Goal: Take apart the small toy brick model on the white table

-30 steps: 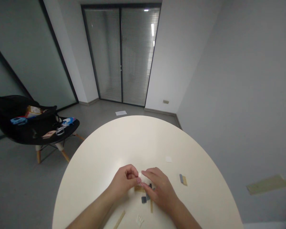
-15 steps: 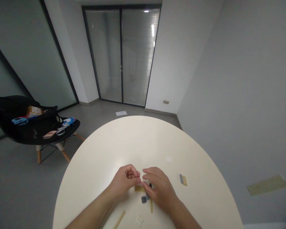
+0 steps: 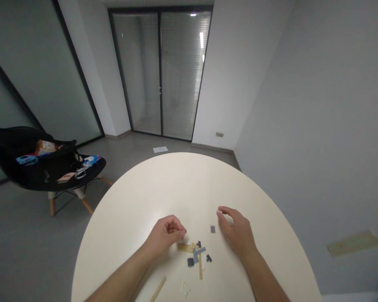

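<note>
Now we part hands: right hand, open, shifts beside small grey square tile; left hand stays pinched closed.

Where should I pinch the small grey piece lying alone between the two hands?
Pinch the small grey piece by two opposite edges, from above: it lies flat on the table, so there is probably nothing to get under. Coming from the right looks easiest, since the right hand is just beside it and the cluster of pieces sits to its near-left.

1 table, 1 chair, 3 tan strips, ~5 grey pcs.
</note>
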Available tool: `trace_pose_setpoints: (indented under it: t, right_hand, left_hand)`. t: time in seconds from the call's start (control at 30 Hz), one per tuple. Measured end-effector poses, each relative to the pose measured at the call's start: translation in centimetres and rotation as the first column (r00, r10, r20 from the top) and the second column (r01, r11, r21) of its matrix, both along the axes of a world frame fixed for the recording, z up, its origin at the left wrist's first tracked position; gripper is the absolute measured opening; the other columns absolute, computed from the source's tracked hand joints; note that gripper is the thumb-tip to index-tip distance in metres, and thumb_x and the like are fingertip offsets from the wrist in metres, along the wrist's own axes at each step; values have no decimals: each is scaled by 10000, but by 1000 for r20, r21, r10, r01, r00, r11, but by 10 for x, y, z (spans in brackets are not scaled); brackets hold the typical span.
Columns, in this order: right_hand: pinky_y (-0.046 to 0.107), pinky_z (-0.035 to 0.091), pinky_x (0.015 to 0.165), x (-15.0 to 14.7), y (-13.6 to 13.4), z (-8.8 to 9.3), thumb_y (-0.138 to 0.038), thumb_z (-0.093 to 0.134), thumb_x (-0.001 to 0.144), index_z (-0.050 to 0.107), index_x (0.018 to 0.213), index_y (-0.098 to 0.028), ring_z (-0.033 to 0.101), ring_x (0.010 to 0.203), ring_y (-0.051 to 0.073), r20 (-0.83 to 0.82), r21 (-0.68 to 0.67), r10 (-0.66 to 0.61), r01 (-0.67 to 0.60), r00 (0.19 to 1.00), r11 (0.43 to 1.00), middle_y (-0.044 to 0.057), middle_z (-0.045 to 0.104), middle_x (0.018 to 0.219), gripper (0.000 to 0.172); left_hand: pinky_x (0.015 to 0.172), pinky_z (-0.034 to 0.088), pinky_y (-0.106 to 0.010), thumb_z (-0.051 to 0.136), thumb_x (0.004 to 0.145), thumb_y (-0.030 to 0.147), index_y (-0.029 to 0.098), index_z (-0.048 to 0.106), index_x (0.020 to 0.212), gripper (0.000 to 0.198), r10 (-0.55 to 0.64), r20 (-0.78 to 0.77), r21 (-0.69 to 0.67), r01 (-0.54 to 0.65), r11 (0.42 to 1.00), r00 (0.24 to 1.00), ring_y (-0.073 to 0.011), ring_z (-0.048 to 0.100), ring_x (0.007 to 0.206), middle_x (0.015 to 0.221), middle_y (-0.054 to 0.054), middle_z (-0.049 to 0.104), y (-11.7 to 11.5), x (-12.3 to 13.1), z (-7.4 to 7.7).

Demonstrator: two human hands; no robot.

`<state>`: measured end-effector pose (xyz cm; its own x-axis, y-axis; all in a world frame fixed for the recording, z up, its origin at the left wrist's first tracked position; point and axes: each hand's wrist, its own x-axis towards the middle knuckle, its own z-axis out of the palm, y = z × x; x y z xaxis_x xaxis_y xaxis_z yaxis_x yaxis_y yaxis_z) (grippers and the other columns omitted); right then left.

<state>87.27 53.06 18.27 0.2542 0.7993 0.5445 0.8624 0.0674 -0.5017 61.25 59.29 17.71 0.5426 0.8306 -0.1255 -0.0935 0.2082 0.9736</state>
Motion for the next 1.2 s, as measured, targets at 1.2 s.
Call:
trace_pose_setpoints:
  t: [1.2]
  right_hand:
    - [369, 499, 787, 55, 2, -29, -230, 449, 905, 753, 982, -219, 659, 892, 254, 409, -291, -230, 365, 883, 884, 69, 748, 1024, 314]
  left_hand:
    - [566, 386, -234, 776, 625, 289, 155, 588, 670, 234, 5, -97, 63, 1, 998, 995, -118, 532, 547, 582, 7, 599, 3, -2, 4]
